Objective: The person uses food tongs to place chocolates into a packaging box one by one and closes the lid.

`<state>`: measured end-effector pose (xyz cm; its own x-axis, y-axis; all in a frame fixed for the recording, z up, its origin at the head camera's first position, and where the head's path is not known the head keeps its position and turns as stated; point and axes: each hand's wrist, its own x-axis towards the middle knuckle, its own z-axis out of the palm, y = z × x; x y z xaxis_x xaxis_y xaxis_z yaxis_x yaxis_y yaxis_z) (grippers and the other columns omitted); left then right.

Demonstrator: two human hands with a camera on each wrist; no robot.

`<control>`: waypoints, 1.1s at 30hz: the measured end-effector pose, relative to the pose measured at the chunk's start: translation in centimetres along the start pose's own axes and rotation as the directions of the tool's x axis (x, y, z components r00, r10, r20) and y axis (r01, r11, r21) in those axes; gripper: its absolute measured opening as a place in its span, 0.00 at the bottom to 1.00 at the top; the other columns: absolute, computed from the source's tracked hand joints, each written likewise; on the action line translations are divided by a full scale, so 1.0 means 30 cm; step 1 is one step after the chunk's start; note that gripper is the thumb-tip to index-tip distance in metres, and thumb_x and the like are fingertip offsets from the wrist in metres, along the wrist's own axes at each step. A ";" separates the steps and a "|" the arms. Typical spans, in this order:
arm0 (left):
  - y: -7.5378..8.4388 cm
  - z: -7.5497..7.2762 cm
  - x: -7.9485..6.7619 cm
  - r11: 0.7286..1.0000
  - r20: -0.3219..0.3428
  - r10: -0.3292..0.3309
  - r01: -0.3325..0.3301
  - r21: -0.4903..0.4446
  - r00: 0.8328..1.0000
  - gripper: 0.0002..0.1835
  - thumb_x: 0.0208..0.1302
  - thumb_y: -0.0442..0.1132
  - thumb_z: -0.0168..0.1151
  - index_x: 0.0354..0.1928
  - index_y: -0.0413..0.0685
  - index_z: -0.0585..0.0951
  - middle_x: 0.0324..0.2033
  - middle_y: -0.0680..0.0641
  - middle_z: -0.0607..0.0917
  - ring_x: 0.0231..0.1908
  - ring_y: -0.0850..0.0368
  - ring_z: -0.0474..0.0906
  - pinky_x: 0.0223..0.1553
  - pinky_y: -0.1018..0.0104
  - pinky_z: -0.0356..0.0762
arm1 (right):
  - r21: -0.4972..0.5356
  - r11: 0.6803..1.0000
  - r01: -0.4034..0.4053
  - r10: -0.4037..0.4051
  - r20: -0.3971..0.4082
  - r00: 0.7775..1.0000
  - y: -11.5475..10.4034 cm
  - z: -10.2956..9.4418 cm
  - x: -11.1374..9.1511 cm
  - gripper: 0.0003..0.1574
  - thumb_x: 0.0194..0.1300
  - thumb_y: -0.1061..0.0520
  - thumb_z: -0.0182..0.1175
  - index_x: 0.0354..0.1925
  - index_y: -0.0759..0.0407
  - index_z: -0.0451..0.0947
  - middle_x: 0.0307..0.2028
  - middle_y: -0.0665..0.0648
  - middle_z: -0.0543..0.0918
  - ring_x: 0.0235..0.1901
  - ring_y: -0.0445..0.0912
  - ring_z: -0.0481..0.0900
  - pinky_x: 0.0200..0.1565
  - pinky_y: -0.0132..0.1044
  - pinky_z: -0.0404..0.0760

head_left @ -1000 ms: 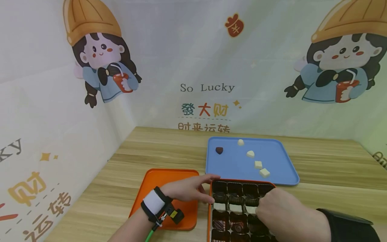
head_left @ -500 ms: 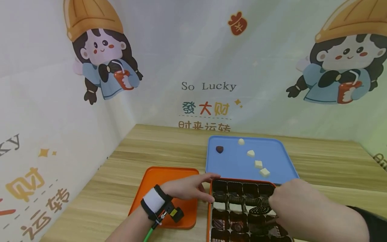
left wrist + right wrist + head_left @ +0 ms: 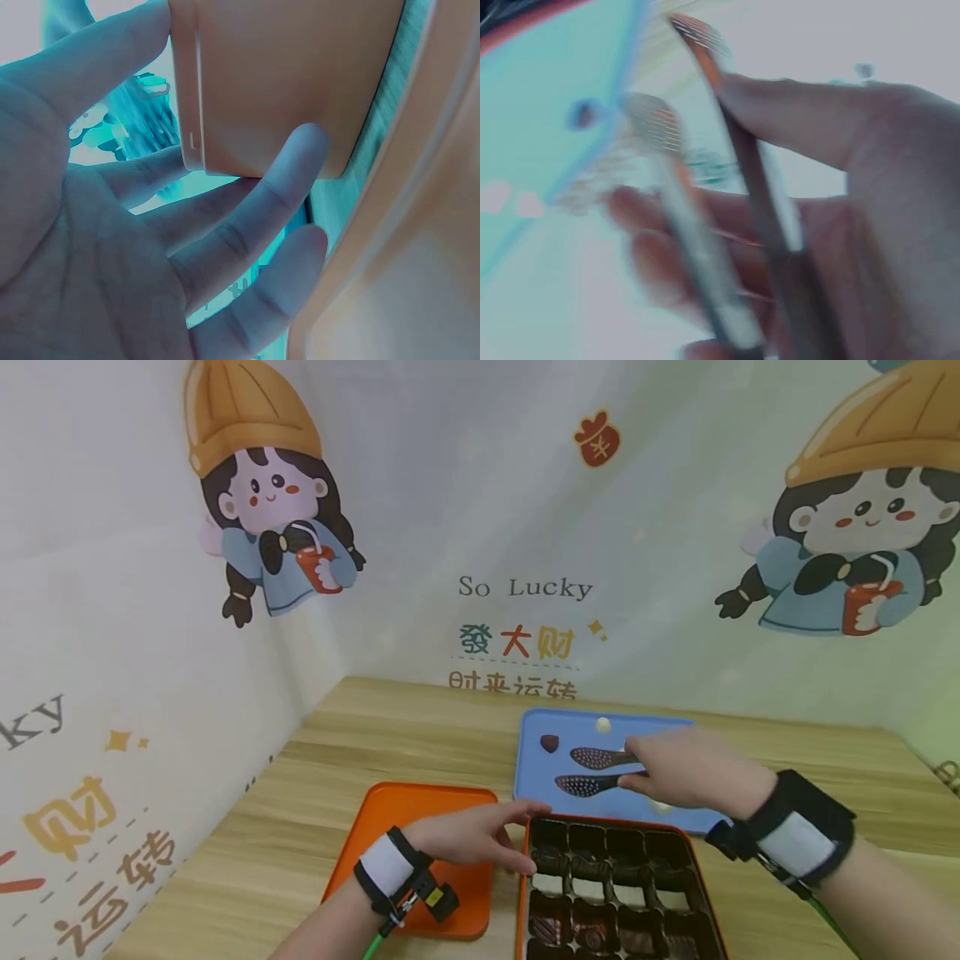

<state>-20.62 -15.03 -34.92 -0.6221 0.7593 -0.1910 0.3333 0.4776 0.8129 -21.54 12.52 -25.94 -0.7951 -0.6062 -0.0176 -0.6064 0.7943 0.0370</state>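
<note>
The person's right hand (image 3: 697, 768) gripped dark perforated tongs (image 3: 588, 786), whose two blades stood apart over the blue tray (image 3: 534, 785); the palm and fingers hid the tongs' joined end from the head view, and the right wrist view was blurred. That hand and the tongs also covered much of the tray's middle, so a dark brown chocolate (image 3: 550, 743) and one white piece (image 3: 603, 725) showed clearly, while another white bit only peeked out beside the fingers and one more below them. Nearer the person, the orange-red chocolate box (image 3: 524, 897) was cut off by the bottom edge of the head view. Its dark divided insert (image 3: 626, 842) held a row of four white pieces (image 3: 628, 895), with brown chocolates (image 3: 590, 935) in the row in front; whether anything lay deep in the dark wells at the far end could not be told. The left hand (image 3: 474, 835) held nothing in a closed grip: its fingers lay loosely spread, touching the box's left side near the far corner. Beneath the left wrist, the orange tray (image 3: 405, 810) lay on the wood-grain table (image 3: 300, 827), partly hidden by that forearm.
</note>
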 end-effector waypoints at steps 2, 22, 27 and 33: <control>-0.003 0.005 0.003 1.000 0.005 0.005 -0.005 -0.017 1.000 0.35 0.60 0.48 0.57 0.68 0.57 0.56 0.62 0.46 0.63 0.54 0.57 0.66 0.48 0.65 0.66 | 0.017 1.000 -0.022 0.022 0.000 1.000 0.035 0.038 0.067 0.15 0.60 0.43 0.56 0.30 0.52 0.71 0.18 0.47 0.68 0.16 0.40 0.64 0.20 0.34 0.60; -0.002 0.004 0.009 0.997 0.029 0.011 -0.008 -0.080 1.000 0.35 0.61 0.46 0.58 0.68 0.57 0.56 0.62 0.43 0.62 0.41 0.62 0.75 0.44 0.65 0.69 | -0.089 0.984 -0.152 0.154 0.009 0.988 0.117 0.219 0.349 0.20 0.62 0.46 0.54 0.19 0.54 0.69 0.16 0.50 0.68 0.18 0.43 0.67 0.23 0.37 0.65; -0.005 -0.001 0.010 0.996 0.029 0.011 -0.008 -0.083 1.000 0.35 0.61 0.46 0.58 0.68 0.57 0.56 0.62 0.43 0.62 0.43 0.62 0.74 0.44 0.66 0.69 | -0.093 0.985 -0.142 0.143 0.002 0.990 0.113 0.206 0.345 0.17 0.63 0.47 0.54 0.22 0.55 0.71 0.18 0.50 0.70 0.19 0.43 0.68 0.23 0.37 0.66; -0.008 -0.007 0.006 0.996 0.040 0.013 -0.010 -0.091 0.999 0.35 0.61 0.45 0.57 0.68 0.56 0.55 0.62 0.43 0.61 0.43 0.61 0.74 0.45 0.65 0.68 | -0.022 0.996 -0.087 0.086 -0.038 0.996 0.134 0.196 0.315 0.15 0.63 0.50 0.55 0.21 0.53 0.71 0.17 0.49 0.69 0.18 0.43 0.66 0.23 0.37 0.63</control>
<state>-20.95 -15.11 -35.04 -0.5887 0.7827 -0.2022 0.2732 0.4280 0.8615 -31.54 10.21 -31.83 -0.8434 -0.5367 0.0232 -0.5347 0.8429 0.0600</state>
